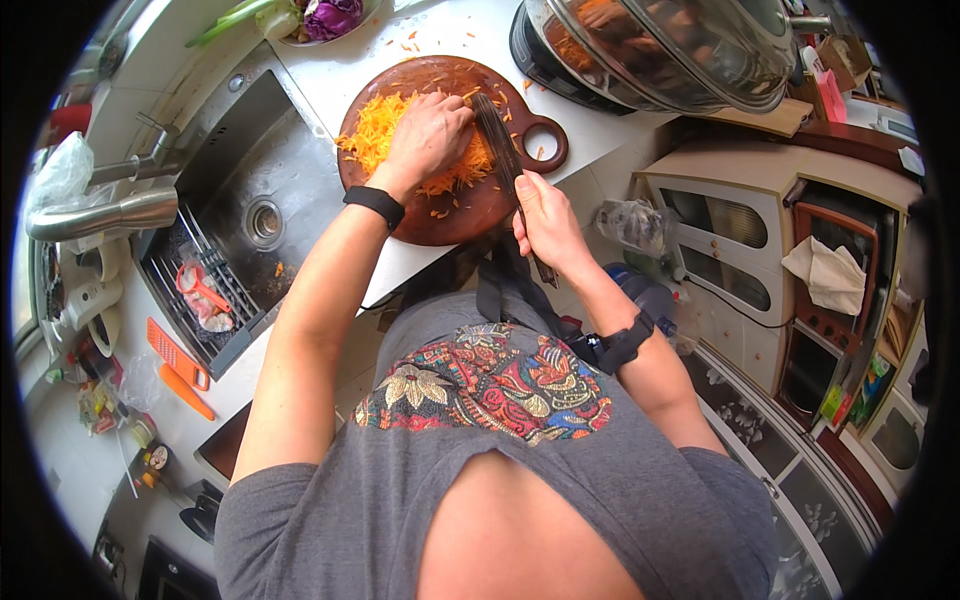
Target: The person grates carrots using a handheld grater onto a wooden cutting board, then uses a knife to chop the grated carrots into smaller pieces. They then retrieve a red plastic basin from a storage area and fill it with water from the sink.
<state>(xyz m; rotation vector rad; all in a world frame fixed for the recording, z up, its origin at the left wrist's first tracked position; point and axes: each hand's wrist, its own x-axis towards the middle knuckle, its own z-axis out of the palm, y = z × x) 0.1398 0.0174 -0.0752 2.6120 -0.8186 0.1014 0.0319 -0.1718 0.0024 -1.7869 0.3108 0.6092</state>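
Observation:
A heap of shredded carrot [375,131] lies on a round wooden cutting board [465,221] with a ring-shaped handle at its right. My left hand [431,135] bears down on the heap with curled fingers, whose tips are partly hidden. Gripped by its handle in my right hand [547,217] is a kitchen knife [496,139] with a dark blade. The blade stands nearly edge-on to my view, beside my left fingertips at the right side of the heap. Loose carrot shreds are scattered across the board around it.
Left of the board is a steel sink [292,169] with a faucet [112,214] and a rack holding a red peeler [201,289]. An orange grater [176,352] lies on the counter nearby. Behind right, a glass-lidded pot [667,52] overhangs the counter. A plate of vegetables [330,19] stands behind.

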